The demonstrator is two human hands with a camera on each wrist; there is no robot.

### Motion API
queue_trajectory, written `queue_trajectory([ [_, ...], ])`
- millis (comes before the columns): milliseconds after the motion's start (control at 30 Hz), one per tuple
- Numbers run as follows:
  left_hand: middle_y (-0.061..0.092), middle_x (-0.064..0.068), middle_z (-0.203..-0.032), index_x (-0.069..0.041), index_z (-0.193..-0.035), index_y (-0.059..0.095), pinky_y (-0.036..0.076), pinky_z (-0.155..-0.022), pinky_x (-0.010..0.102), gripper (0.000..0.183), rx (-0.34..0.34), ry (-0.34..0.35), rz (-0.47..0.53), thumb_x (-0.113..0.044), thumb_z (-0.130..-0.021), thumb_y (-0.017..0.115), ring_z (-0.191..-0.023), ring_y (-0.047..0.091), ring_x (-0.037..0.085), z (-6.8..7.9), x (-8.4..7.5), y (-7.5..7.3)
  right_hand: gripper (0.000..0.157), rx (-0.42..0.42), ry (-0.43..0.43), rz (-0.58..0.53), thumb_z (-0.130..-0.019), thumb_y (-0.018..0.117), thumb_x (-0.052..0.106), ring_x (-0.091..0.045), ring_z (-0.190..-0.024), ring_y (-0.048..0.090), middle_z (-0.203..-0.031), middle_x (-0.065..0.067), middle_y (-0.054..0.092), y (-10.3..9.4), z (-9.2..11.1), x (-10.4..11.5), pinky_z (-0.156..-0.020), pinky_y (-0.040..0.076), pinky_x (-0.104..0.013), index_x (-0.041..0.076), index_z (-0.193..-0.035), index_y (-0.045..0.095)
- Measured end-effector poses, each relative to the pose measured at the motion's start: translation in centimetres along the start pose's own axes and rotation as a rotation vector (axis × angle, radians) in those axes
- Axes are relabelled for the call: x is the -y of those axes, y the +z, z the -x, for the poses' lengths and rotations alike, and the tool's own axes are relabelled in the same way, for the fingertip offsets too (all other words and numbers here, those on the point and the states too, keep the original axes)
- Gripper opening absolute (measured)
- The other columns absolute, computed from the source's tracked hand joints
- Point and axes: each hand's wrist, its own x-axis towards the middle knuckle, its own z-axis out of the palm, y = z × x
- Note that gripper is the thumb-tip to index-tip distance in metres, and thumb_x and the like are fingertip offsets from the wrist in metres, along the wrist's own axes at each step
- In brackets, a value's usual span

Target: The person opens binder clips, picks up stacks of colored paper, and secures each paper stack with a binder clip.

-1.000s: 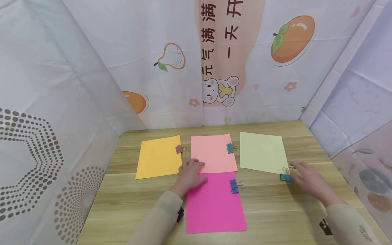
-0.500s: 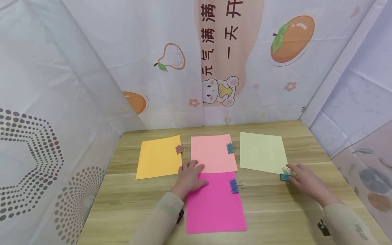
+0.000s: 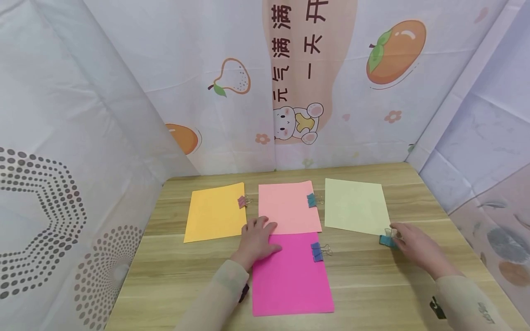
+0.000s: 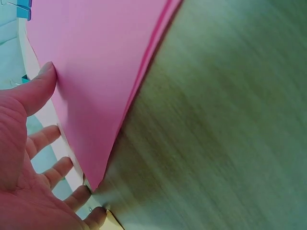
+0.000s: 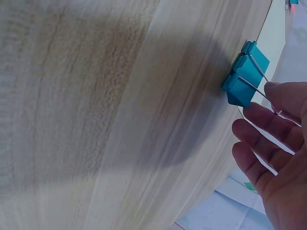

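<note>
My left hand [image 3: 256,241] rests with spread fingers over the seam between the magenta paper [image 3: 291,280] and the salmon-pink paper [image 3: 287,207]. In the left wrist view its thumb lies along the magenta sheet's edge. On the right, my right hand [image 3: 416,246] is at the near corner of the pale green paper [image 3: 356,204]. Its thumb and forefinger pinch the wire handles of a teal binder clip [image 5: 249,76], whose body lies just off that corner. The other fingers of this hand are loosely bent. A blue binder clip [image 3: 317,252] sits on the magenta paper's right edge.
Yellow paper [image 3: 216,213] with a mauve clip [image 3: 242,202] lies at the left. Another teal clip [image 3: 311,200] is on the salmon-pink paper's edge. Dark objects [image 3: 244,293] show partly beside both sleeves. Printed curtains [image 3: 232,151] enclose the wooden table [image 3: 165,276].
My right hand has closed in on the teal clip and taken its handles; the clip has turned slightly. My left hand shifted a little, then stayed in place.
</note>
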Motion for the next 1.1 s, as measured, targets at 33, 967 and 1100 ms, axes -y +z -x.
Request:
queue_trajectory([
  [33, 0.042, 0.01, -0.152, -0.023, -0.144, 0.056, 0.028, -0.111, 0.062, 0.071, 0.0, 0.0, -0.001, -0.051, -0.084, 0.079, -0.14, 0.033, 0.042, 0.0, 0.0, 0.0, 0.036, 0.003, 0.005, 0.007, -0.088, 0.072, -0.002, -0.046, -0.093, 0.067, -0.103, -0.029, 0.068, 0.0, 0.0, 0.0, -0.084, 0.052, -0.062, -0.009, -0.12, 0.06],
  [967, 0.041, 0.01, -0.152, -0.024, -0.144, 0.057, 0.028, -0.112, 0.061, 0.069, 0.002, -0.012, 0.019, -0.048, -0.084, 0.081, -0.14, 0.032, 0.04, 0.2, -0.1, -0.2, 0.016, 0.027, 0.091, -0.073, -0.091, 0.073, 0.007, -0.012, -0.067, 0.052, -0.075, 0.003, 0.061, 0.0, -0.1, 0.9, -0.06, 0.046, -0.035, 0.01, -0.087, 0.057],
  [1100, 0.041, 0.009, -0.153, -0.024, -0.144, 0.057, 0.028, -0.112, 0.061, 0.069, 0.005, -0.015, 0.019, -0.048, -0.084, 0.081, -0.141, 0.032, 0.04, 0.2, -0.2, -0.2, 0.015, 0.013, 0.089, -0.091, -0.091, 0.073, 0.006, -0.011, -0.069, 0.055, -0.078, 0.002, 0.065, 0.1, -0.1, 1.0, -0.061, 0.048, -0.035, 0.01, -0.088, 0.059],
])
